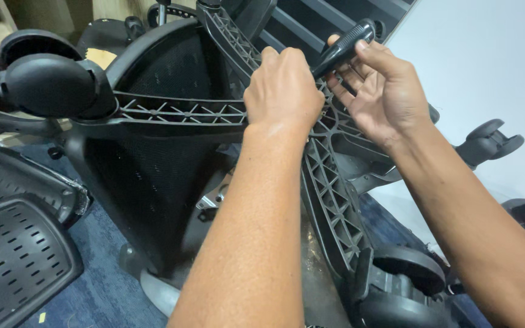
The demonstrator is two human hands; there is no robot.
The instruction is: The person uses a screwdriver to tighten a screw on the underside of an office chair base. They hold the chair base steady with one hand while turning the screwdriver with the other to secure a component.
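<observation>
Upper centre, my left hand (284,88) clamps the chair base (329,188) hub; my right hand (381,91) pinches a black tool handle (343,47), needing steady turning.

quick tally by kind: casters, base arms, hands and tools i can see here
casters: 3 (top left, right, bottom)
base arms in clear view: 3 (left, upper, lower)
hands: 2 (left hand, right hand)
tool handle: 1
total: 9

Tool handle (343,47) above chair base (329,194) — centre.
</observation>
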